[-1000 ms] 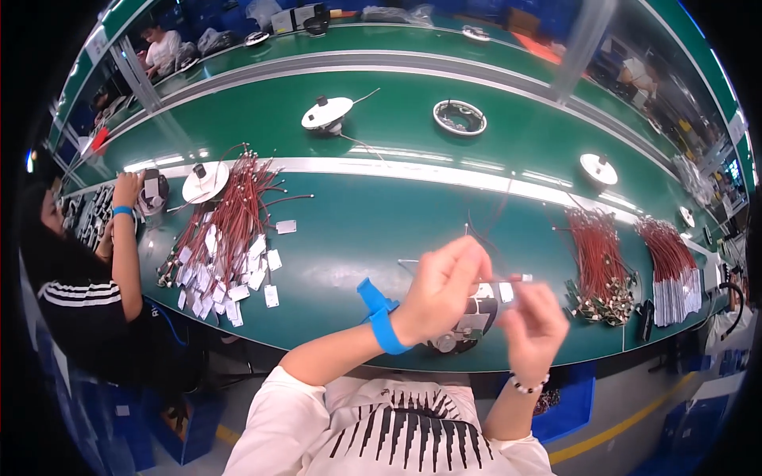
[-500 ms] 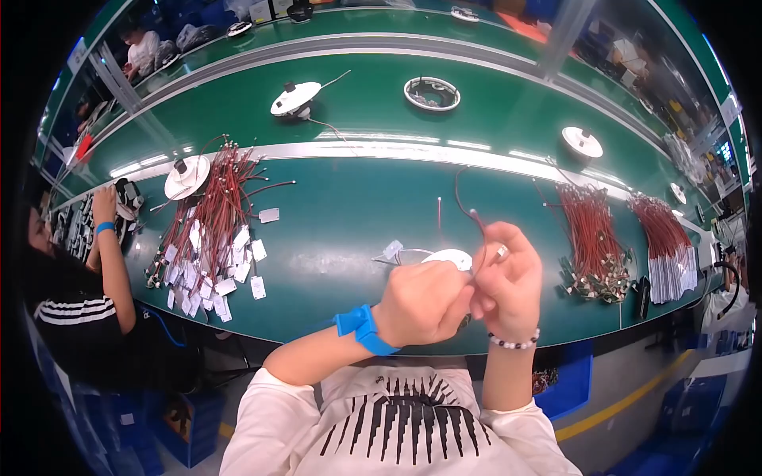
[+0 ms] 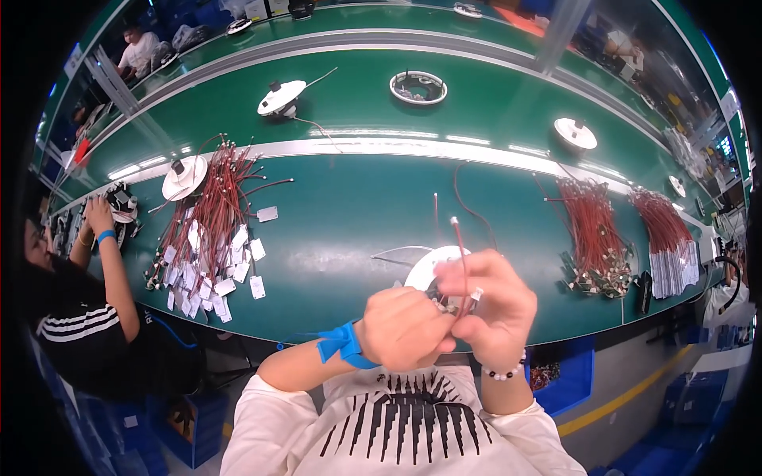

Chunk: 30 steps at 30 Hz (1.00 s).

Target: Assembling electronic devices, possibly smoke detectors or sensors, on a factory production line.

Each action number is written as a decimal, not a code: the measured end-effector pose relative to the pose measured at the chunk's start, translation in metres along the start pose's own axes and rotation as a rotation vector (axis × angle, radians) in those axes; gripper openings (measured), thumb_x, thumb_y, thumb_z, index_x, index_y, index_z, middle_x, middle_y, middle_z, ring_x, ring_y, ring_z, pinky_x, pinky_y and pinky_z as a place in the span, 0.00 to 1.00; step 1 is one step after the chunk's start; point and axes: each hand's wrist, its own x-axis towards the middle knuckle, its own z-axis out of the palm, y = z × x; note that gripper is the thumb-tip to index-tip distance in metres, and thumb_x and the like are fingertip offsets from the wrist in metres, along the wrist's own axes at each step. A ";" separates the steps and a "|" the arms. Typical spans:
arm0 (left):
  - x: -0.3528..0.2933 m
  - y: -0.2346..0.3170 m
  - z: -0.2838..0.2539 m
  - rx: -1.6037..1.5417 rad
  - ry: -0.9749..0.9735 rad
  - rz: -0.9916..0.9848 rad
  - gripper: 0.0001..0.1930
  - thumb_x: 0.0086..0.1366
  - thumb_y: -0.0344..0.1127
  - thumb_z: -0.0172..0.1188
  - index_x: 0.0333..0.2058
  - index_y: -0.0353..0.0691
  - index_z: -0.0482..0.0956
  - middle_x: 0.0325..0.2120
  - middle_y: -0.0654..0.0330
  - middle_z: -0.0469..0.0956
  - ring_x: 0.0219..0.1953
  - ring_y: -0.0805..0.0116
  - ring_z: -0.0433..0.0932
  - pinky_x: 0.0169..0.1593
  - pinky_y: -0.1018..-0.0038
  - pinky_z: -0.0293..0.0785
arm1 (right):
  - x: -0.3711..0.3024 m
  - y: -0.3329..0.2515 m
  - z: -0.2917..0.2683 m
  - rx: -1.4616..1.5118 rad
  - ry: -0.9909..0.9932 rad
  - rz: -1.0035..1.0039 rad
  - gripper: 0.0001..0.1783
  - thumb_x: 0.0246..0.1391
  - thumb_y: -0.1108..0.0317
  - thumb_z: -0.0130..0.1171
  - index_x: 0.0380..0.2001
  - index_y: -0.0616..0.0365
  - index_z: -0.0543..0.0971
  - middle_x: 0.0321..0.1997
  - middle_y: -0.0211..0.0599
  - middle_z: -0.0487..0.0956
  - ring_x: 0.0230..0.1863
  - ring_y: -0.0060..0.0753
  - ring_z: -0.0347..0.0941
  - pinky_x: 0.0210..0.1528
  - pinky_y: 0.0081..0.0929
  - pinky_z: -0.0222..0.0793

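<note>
Close to the chest, the left hand [image 3: 405,329] was curled in a fist, its fingers pinching the lower end of a red wire [image 3: 460,262]. The right hand [image 3: 492,305], pressed against it, gripped the same wire, which rose upright. Just beyond the hands lay a white disc [image 3: 429,268] on the green surface [image 3: 341,222]. Farther left sat a tagged wire bundle [image 3: 202,230].

Both forearms come up from the lower edge and meet close in front of the chest. The left hand [image 3: 406,327] is curled into a loose fist, knuckles up, a blue band at its wrist. The right hand [image 3: 494,305] presses against it, fingers [image 3: 468,270] bent inward and pinched, a beaded bracelet on that wrist.
</note>
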 end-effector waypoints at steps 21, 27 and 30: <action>-0.020 -0.119 -0.009 0.223 -0.313 -0.485 0.20 0.53 0.29 0.50 0.47 0.39 0.65 0.50 0.53 0.64 0.56 0.54 0.57 0.57 0.64 0.51 | 0.008 -0.010 -0.075 -0.612 -0.099 0.199 0.01 0.40 0.81 0.54 0.21 0.67 0.74 0.15 0.30 0.66 0.15 0.16 0.56 0.15 0.16 0.48; -0.017 -0.299 -0.112 1.153 -0.197 -0.759 0.36 0.43 0.31 0.61 0.52 0.33 0.55 0.53 0.47 0.54 0.56 0.51 0.53 0.54 0.57 0.55 | -0.023 -0.058 -0.122 -0.644 0.254 0.010 0.03 0.44 0.77 0.49 0.22 0.67 0.70 0.18 0.33 0.66 0.18 0.20 0.57 0.20 0.15 0.49; -0.059 -0.367 -0.158 1.239 -0.352 -0.894 0.37 0.44 0.29 0.59 0.54 0.39 0.52 0.57 0.50 0.47 0.58 0.50 0.48 0.50 0.47 0.58 | -0.050 -0.065 -0.142 -0.725 0.360 -0.062 0.03 0.47 0.76 0.47 0.24 0.65 0.70 0.18 0.32 0.65 0.17 0.18 0.55 0.18 0.14 0.48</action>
